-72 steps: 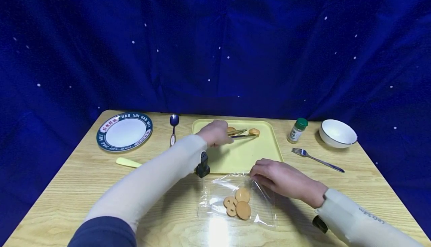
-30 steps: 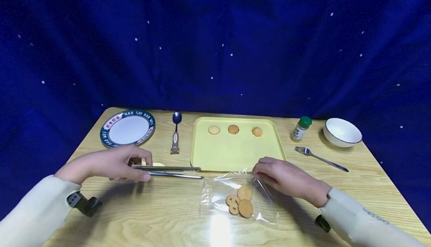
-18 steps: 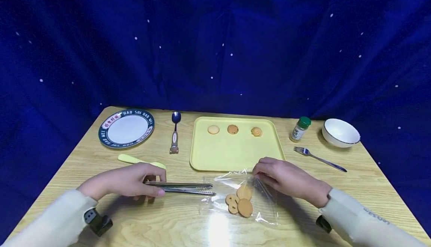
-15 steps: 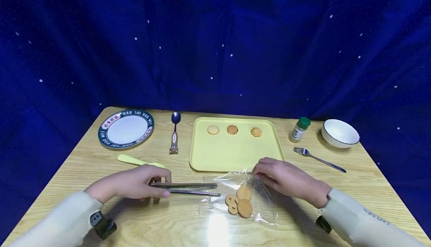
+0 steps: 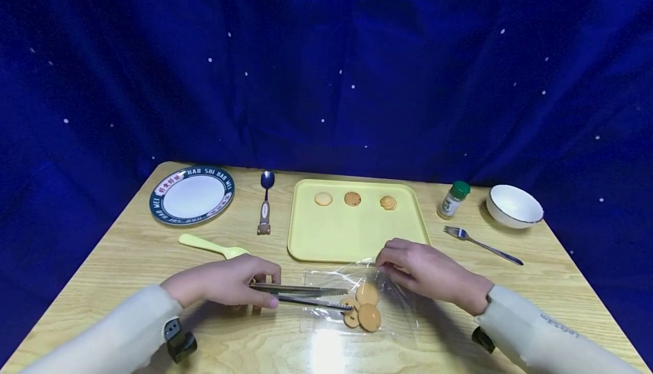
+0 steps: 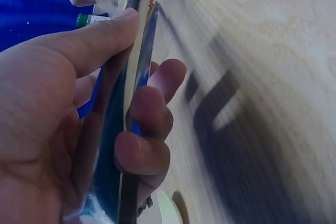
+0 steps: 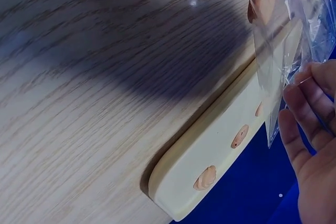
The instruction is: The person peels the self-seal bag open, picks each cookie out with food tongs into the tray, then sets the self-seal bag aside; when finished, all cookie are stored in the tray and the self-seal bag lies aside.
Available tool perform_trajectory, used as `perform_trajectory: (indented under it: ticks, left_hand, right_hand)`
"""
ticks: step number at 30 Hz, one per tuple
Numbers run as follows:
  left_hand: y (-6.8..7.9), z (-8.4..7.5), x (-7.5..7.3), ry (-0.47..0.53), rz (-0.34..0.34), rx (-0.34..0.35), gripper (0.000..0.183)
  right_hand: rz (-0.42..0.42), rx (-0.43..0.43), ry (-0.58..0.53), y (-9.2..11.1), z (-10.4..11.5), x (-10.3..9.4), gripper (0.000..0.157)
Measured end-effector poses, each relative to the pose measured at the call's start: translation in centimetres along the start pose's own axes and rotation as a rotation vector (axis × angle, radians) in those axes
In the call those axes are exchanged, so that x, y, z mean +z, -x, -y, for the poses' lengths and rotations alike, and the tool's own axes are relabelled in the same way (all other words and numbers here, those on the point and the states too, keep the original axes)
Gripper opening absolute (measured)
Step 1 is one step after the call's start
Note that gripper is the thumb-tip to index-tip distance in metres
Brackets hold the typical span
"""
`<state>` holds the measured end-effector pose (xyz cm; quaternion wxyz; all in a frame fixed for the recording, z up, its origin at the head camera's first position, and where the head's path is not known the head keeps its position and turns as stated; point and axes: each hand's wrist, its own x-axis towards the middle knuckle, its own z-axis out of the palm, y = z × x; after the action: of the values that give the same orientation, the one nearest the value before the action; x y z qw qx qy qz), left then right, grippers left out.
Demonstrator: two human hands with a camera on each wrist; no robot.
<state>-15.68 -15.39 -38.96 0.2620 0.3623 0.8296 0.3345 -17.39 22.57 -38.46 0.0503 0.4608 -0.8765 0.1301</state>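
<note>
My left hand point(image 5: 229, 282) grips metal tongs point(image 5: 306, 291), its thumb on one arm and fingers curled round the other. The tongs' tips stand a little apart and overlap the clear plastic bag point(image 5: 395, 320) in the head view. Inside the bag lie two round cookies point(image 5: 369, 317) and a pretzel-shaped cookie point(image 5: 351, 320); the tips reach over the latter. My right hand point(image 5: 428, 269) pinches the bag's upper right corner. Just behind the bag is a yellow tray point(image 5: 357, 235) bearing a pale cookie point(image 5: 323, 199), a speckled cookie point(image 5: 352, 199) and a swirled cookie point(image 5: 388, 203).
A rimmed plate point(image 5: 191, 197), a dark spoon point(image 5: 264, 204) and a pale yellow spoon point(image 5: 204, 243) lie to the left. On the right are a green-capped shaker point(image 5: 453, 199), a fork point(image 5: 484, 245) and a white bowl point(image 5: 514, 207). A blue curtain point(image 5: 326, 79) hangs behind.
My left hand has drawn back from the tray with the tongs, then moved right until their tips overlap the bag. Three cookies show on the tray. My right hand has kept its hold.
</note>
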Motion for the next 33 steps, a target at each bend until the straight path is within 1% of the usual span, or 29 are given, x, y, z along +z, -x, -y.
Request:
perform_trajectory:
  ticks: [5, 9, 12, 15, 18, 21, 26, 29, 33]
  left_hand:
    - [0.0, 0.0, 0.0, 0.009, 0.011, -0.028, 0.026]
    - [-0.1, 0.0, 0.3, 0.048, 0.031, -0.019, 0.021]
    - [-0.2, -0.1, 0.5, 0.068, 0.042, -0.010, 0.017]
    - [-0.2, -0.1, 0.6, 0.083, 0.049, -0.006, 0.015]
    - [-0.1, 0.0, 0.6, 0.103, 0.054, -0.010, 0.015]
    - [-0.1, 0.1, 0.6, 0.109, 0.054, -0.015, 0.015]
    - [0.0, 0.2, 0.6, 0.119, 0.049, -0.023, 0.014]
    - [0.1, 0.4, 0.6, 0.149, 0.051, -0.019, 0.014]
    - [0.3, 0.7, 0.3, 0.190, 0.048, -0.029, 0.014]
  right_hand:
    - [-0.004, 0.007, 0.002, 0.0, 0.0, 0.3, 0.008]
    - [-0.005, 0.021, -0.010, 0.0, 0.0, 0.4, 0.007]
    - [0.009, 0.060, -0.062, 0.0, 0.0, 0.5, 0.006]
    - [0.018, 0.105, -0.149, 0.0, 0.0, 0.6, 0.006]
    - [0.004, 0.126, -0.235, 0.1, -0.1, 0.8, 0.007]
    - [-0.018, 0.132, -0.291, 0.2, -0.4, 1.1, 0.008]
    - [-0.037, 0.146, -0.321, 0.2, -0.6, 1.4, 0.008]
    - [-0.035, 0.149, -0.332, 0.2, -0.6, 1.4, 0.008]
    - [-0.043, 0.122, -0.342, 0.2, -0.8, 1.3, 0.010]
